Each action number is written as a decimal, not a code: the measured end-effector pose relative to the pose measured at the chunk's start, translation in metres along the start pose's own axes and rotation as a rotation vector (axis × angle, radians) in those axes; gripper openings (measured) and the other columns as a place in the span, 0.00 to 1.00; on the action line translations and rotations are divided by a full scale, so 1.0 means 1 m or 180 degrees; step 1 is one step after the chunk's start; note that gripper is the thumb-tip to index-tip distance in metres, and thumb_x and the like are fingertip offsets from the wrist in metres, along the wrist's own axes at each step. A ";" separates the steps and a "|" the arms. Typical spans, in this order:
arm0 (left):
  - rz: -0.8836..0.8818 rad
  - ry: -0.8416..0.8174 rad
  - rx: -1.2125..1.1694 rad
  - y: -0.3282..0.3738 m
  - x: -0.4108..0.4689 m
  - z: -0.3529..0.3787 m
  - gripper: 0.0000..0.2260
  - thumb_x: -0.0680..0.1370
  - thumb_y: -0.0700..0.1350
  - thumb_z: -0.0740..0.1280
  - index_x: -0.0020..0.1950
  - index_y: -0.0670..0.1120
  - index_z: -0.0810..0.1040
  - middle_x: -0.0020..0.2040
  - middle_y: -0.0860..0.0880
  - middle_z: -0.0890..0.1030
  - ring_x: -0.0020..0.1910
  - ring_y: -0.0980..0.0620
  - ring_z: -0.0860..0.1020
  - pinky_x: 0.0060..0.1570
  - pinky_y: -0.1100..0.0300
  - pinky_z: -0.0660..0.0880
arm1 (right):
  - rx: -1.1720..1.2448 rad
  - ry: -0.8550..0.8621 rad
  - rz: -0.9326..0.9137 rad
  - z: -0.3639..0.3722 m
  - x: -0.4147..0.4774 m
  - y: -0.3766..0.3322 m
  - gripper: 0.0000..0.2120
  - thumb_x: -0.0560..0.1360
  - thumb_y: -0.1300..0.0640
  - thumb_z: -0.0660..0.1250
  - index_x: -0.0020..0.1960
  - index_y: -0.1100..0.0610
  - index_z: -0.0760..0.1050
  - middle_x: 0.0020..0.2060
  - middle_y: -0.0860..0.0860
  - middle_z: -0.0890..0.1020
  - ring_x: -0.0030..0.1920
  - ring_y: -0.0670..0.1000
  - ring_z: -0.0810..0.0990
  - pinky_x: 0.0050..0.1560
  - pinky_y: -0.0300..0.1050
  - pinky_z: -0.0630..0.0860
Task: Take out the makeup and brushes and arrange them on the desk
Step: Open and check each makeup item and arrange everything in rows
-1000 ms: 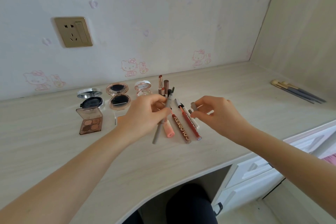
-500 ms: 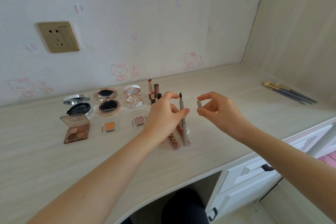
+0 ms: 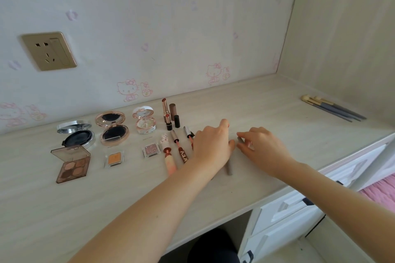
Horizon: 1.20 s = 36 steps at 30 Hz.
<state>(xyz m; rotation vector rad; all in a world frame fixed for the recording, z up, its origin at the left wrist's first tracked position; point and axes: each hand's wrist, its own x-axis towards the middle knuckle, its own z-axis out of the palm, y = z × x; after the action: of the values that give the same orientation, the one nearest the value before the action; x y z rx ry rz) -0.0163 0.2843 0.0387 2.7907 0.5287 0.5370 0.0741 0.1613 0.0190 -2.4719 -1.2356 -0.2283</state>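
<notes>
Makeup lies in rows on the pale wood desk (image 3: 267, 100): a silver compact (image 3: 75, 134), a rose-gold compact (image 3: 112, 128), a small floral compact (image 3: 144, 120), a brown eyeshadow palette (image 3: 71, 163), two single shadows (image 3: 114, 158), standing lipsticks (image 3: 167, 113) and lip glosses (image 3: 180, 149). My left hand (image 3: 211, 145) holds a grey pencil (image 3: 229, 167) down on the desk to the right of the glosses; only its near end shows. My right hand (image 3: 263, 147) pinches a small grey cap (image 3: 239, 139) close to the desk beside the left thumb.
Several grey-handled brushes (image 3: 333, 109) lie at the far right by the side panel. A wall socket (image 3: 49, 51) sits on the back wall. White drawers (image 3: 299, 205) stand under the desk's right end, and my knee shows below the desk edge.
The left hand has lowered the pencil from upright in the air to lying on the desk. The right hand has come down beside it with the cap.
</notes>
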 end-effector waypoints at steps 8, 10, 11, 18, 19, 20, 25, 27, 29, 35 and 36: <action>0.0193 -0.0168 0.0584 -0.002 0.008 0.010 0.10 0.79 0.50 0.60 0.50 0.45 0.75 0.45 0.46 0.81 0.51 0.43 0.73 0.44 0.54 0.63 | -0.0317 0.0462 -0.0360 0.009 -0.006 0.006 0.08 0.73 0.53 0.69 0.50 0.55 0.80 0.39 0.51 0.80 0.43 0.56 0.77 0.38 0.46 0.73; 0.0234 -0.0159 0.0644 -0.003 0.005 0.010 0.12 0.79 0.52 0.59 0.52 0.45 0.76 0.47 0.46 0.81 0.53 0.43 0.72 0.45 0.53 0.65 | -0.0220 0.0506 -0.0397 0.011 -0.008 0.007 0.07 0.73 0.54 0.69 0.49 0.55 0.80 0.40 0.51 0.80 0.43 0.56 0.78 0.38 0.47 0.75; 0.0256 -0.0126 0.0641 -0.003 0.003 0.009 0.13 0.79 0.53 0.59 0.54 0.45 0.77 0.49 0.47 0.80 0.54 0.44 0.72 0.47 0.53 0.66 | -0.0188 0.0500 -0.0409 0.011 -0.009 0.007 0.07 0.74 0.53 0.69 0.50 0.55 0.80 0.41 0.51 0.80 0.43 0.56 0.78 0.38 0.47 0.76; 0.0775 -0.0258 0.0227 -0.001 -0.037 -0.010 0.21 0.78 0.59 0.59 0.63 0.47 0.77 0.61 0.52 0.74 0.63 0.51 0.67 0.61 0.56 0.66 | 0.0111 0.0504 -0.0538 0.010 -0.022 0.012 0.10 0.74 0.58 0.68 0.56 0.54 0.80 0.45 0.50 0.79 0.44 0.54 0.77 0.43 0.48 0.77; 0.0812 -0.0332 0.0232 -0.001 -0.042 -0.012 0.22 0.78 0.59 0.59 0.64 0.47 0.77 0.64 0.52 0.73 0.66 0.52 0.65 0.64 0.56 0.64 | 0.0133 0.0518 -0.0568 0.010 -0.024 0.013 0.12 0.74 0.60 0.68 0.56 0.54 0.80 0.46 0.50 0.79 0.44 0.55 0.77 0.44 0.48 0.77; 0.0849 -0.0383 0.0253 -0.003 -0.045 -0.012 0.22 0.78 0.60 0.59 0.65 0.48 0.76 0.66 0.53 0.72 0.68 0.53 0.64 0.67 0.57 0.61 | 0.0142 0.0519 -0.0583 0.011 -0.025 0.013 0.13 0.73 0.62 0.68 0.57 0.54 0.80 0.46 0.50 0.79 0.44 0.55 0.77 0.44 0.48 0.77; 0.0923 -0.0374 0.0243 -0.008 -0.050 -0.011 0.19 0.78 0.56 0.61 0.64 0.48 0.77 0.66 0.53 0.73 0.68 0.53 0.64 0.67 0.60 0.58 | 0.0265 0.0513 -0.0605 0.012 -0.024 0.012 0.14 0.73 0.65 0.68 0.57 0.55 0.80 0.46 0.50 0.80 0.45 0.54 0.77 0.43 0.49 0.78; 0.0912 -0.0323 0.0259 -0.008 -0.049 -0.011 0.19 0.78 0.56 0.62 0.63 0.48 0.77 0.65 0.53 0.74 0.68 0.53 0.65 0.66 0.60 0.58 | 0.0391 0.0467 -0.0573 0.012 -0.021 0.009 0.13 0.73 0.65 0.67 0.56 0.55 0.81 0.47 0.50 0.80 0.47 0.54 0.77 0.44 0.50 0.78; 0.0897 -0.0308 0.0265 -0.010 -0.050 -0.010 0.19 0.77 0.57 0.62 0.64 0.48 0.77 0.65 0.53 0.74 0.68 0.53 0.66 0.66 0.60 0.59 | 0.0482 0.0422 -0.0540 0.013 -0.017 0.006 0.12 0.74 0.64 0.66 0.56 0.55 0.81 0.48 0.50 0.81 0.49 0.54 0.77 0.45 0.51 0.78; 0.0849 -0.0262 0.0327 -0.020 -0.051 -0.011 0.20 0.77 0.58 0.61 0.65 0.49 0.76 0.66 0.54 0.74 0.68 0.53 0.65 0.68 0.59 0.59 | 0.0617 0.0360 -0.0559 0.021 -0.005 -0.009 0.10 0.75 0.60 0.66 0.56 0.54 0.80 0.49 0.51 0.81 0.49 0.56 0.77 0.47 0.51 0.77; 0.0839 -0.0234 0.0338 -0.021 -0.052 -0.012 0.20 0.77 0.58 0.61 0.65 0.49 0.76 0.64 0.54 0.75 0.67 0.53 0.66 0.67 0.59 0.60 | 0.0630 0.0355 -0.0573 0.023 -0.002 -0.011 0.10 0.75 0.59 0.66 0.56 0.54 0.80 0.49 0.51 0.81 0.49 0.56 0.77 0.47 0.51 0.77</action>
<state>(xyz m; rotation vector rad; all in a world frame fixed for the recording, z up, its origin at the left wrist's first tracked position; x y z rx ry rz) -0.0724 0.2849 0.0274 2.9888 0.1786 0.4677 0.0631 0.1747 0.0001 -2.1540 -1.3636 -0.2730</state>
